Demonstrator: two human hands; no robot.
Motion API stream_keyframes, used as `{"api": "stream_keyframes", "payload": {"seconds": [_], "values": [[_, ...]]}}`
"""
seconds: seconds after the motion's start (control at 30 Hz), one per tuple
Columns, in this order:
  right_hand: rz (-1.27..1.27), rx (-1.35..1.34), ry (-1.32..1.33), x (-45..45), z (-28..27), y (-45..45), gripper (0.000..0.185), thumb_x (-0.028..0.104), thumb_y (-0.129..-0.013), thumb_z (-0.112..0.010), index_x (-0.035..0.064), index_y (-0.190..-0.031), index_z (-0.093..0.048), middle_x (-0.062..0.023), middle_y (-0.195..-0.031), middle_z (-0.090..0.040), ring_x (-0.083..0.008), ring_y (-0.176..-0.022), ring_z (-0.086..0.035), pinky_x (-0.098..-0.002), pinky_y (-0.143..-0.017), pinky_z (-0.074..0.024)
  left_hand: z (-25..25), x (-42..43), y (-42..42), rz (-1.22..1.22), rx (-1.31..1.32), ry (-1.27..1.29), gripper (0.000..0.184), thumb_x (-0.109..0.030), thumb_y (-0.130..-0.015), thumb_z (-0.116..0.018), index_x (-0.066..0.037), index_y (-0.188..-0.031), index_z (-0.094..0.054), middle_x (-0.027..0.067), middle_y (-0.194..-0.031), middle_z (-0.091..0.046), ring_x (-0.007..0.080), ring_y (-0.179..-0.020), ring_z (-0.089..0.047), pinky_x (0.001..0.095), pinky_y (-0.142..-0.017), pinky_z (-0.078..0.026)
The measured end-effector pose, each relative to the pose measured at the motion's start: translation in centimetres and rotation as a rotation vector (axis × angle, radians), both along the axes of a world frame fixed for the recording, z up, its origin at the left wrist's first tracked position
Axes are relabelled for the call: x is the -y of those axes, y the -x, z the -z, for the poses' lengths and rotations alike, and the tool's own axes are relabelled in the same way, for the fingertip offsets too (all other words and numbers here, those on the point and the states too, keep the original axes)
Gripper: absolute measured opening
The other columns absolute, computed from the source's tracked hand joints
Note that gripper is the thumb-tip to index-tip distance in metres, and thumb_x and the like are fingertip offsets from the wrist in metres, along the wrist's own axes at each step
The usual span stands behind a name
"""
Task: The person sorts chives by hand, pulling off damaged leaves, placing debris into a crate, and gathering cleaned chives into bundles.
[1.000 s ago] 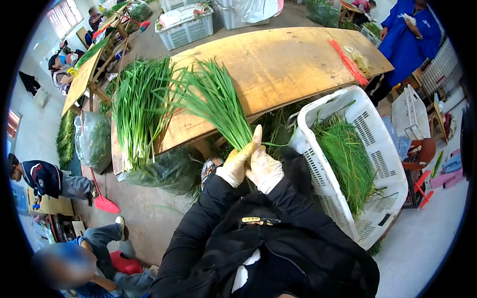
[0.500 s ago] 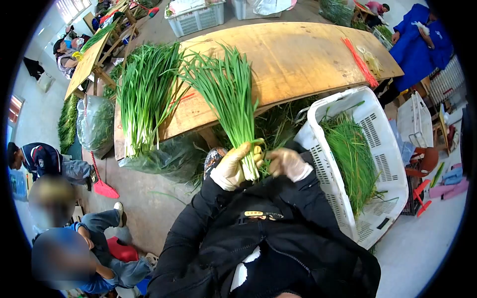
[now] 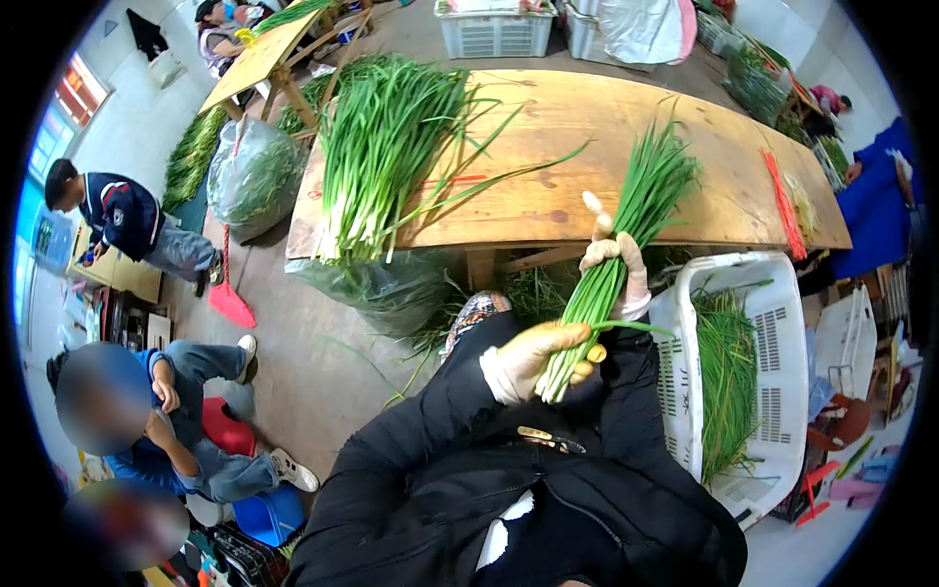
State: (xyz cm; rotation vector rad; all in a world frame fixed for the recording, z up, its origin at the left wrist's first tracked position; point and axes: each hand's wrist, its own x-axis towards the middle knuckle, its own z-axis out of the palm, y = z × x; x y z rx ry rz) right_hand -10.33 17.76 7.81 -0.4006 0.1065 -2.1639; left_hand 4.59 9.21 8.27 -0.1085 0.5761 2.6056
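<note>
A bunch of garlic chives (image 3: 590, 300) is held in front of my chest, slanting up to the right with its pale stem ends toward me. Low on the stems, my gloved left hand (image 3: 536, 358) is closed around them. My gloved right hand (image 3: 626, 262) wraps the bunch higher up, one finger pointing upward. A single loose leaf sticks out to the right near my left hand. On the table (image 3: 548, 210) to the left lies a larger pile of garlic chives (image 3: 381, 161), a few long leaves trailing from it.
At my right stands a white plastic crate (image 3: 693, 391) with loose greens (image 3: 729, 382) inside. Red strips (image 3: 782, 207) lie at the table's right end. Under the table is a plastic bag (image 3: 391, 289). People sit and stand at left; a red dustpan (image 3: 232, 305) rests on the floor.
The view has shifted, so the table appears farther right. The bunch has moved right and now slants right. My right hand has gone from beside the stem ends to gripping the bunch higher up.
</note>
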Motion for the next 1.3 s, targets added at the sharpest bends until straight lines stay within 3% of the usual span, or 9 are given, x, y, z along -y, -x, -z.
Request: {"api": "stream_keyframes", "payload": {"seconds": [0.17,0.23,0.33,0.6,0.8,1.03,1.17,1.23,1.3], "values": [[0.129,-0.091,-0.277,2.1,-1.6,3.5,0.057,0.005,-0.079,-0.056,-0.0003,-0.129,-0.028,0.002,-0.086,-0.052,-0.004,-0.064,-0.05,-0.022,-0.064,-0.0471,0.4,8.0,1.7,-0.25,-0.23,0.701,0.054,-0.038,-0.085,-0.049,-0.004,-0.123,-0.034,0.0152,-0.106,-0.055,0.0235,-0.096,-0.054,0.0361,-0.082,-0.043],[0.159,-0.112,-0.334,1.9,-1.2,4.9,0.059,0.005,-0.079,-0.056,-0.0004,-0.13,-0.026,0.0019,-0.087,-0.052,-0.0044,-0.064,-0.051,-0.0221,-0.064,-0.0469,-3.6,11.3,3.2,-0.123,-0.352,2.027,0.062,-0.034,-0.081,-0.054,-0.005,-0.129,-0.025,0.0177,-0.119,-0.046,0.0306,-0.109,-0.046,0.0417,-0.091,-0.035],[0.219,-0.122,-0.401,2.0,-1.0,5.2,0.063,0.009,-0.077,-0.059,-0.0014,-0.13,-0.025,0.0013,-0.078,-0.054,-0.0098,-0.06,-0.052,-0.0231,-0.062,-0.0461,-1.7,14.9,6.1,0.213,-0.527,3.033,0.07,-0.03,-0.08,-0.049,-0.01,-0.136,-0.011,0.0131,-0.14,-0.017,0.0354,-0.129,-0.012,0.0456,-0.104,-0.008],[0.226,-0.111,-0.539,2.6,0.8,5.0,0.057,0.011,-0.079,-0.058,-0.0007,-0.127,-0.032,-0.0002,-0.079,-0.056,-0.01,-0.062,-0.053,-0.0246,-0.061,-0.0475,-2.8,21.1,9.3,0.466,-0.541,3.092,0.075,-0.04,-0.08,-0.045,-0.019,-0.137,-0.003,0.0094,-0.143,-0.006,0.0349,-0.13,-0.007,0.0559,-0.101,-0.004],[0.344,-0.143,-0.734,8.0,-0.1,4.7,0.046,0.006,-0.075,-0.061,0.0003,-0.117,-0.043,-0.0048,-0.086,-0.058,-0.0102,-0.065,-0.054,-0.0241,-0.06,-0.0475,-2.1,27.0,6.4,-0.447,0.082,2.616,0.095,-0.026,-0.063,-0.067,-0.023,-0.137,-0.006,0.0095,-0.142,-0.01,0.0362,-0.128,-0.013,0.0557,-0.1,-0.011],[0.073,-0.278,-0.916,21.2,-1.9,4.1,0.019,0.013,-0.072,-0.066,0.0018,-0.086,-0.059,-0.0055,-0.075,-0.058,-0.0112,-0.068,-0.054,-0.0263,-0.058,-0.0477,-1.5,28.2,5.7,-0.395,0.147,2.419,0.092,-0.03,-0.066,-0.066,-0.019,-0.137,-0.008,0.0082,-0.142,-0.01,0.0319,-0.13,-0.01,0.0531,-0.101,-0.012],[0.223,-0.42,-1.28,26.9,-1.8,2.4,0.023,-0.005,-0.065,-0.062,-0.0025,-0.086,-0.054,-0.0101,-0.081,-0.057,-0.0204,-0.065,-0.054,-0.03,-0.062,-0.0449,-0.8,28.8,5.7,-0.47,0.131,2.433,0.092,-0.03,-0.064,-0.068,-0.016,-0.136,-0.012,0.0088,-0.14,-0.016,0.0289,-0.128,-0.016,0.0461,-0.101,-0.017],[0.319,-0.276,-1.139,29.3,0.5,1.9,0.032,-0.005,-0.063,-0.063,-0.0018,-0.093,-0.051,-0.0093,-0.086,-0.056,-0.0202,-0.072,-0.054,-0.0307,-0.065,-0.0444,-0.2,28.9,5.6,-0.591,0.051,2.51,0.09,-0.028,-0.061,-0.071,-0.009,-0.133,-0.019,0.0126,-0.136,-0.026,0.0277,-0.124,-0.027,0.0361,-0.099,-0.026],[0.423,-0.265,-0.915,30.4,1.9,1.1,0.057,-0.005,-0.062,-0.066,-0.0052,-0.112,-0.038,-0.0126,-0.1,-0.052,-0.023,-0.084,-0.053,-0.0314,-0.075,-0.0442,0.6,29.7,5.4,-0.704,-0.12,2.403,0.082,-0.029,-0.067,-0.066,-0.008,-0.132,-0.021,0.0152,-0.135,-0.027,0.031,-0.124,-0.025,0.0452,-0.101,-0.019]]}}
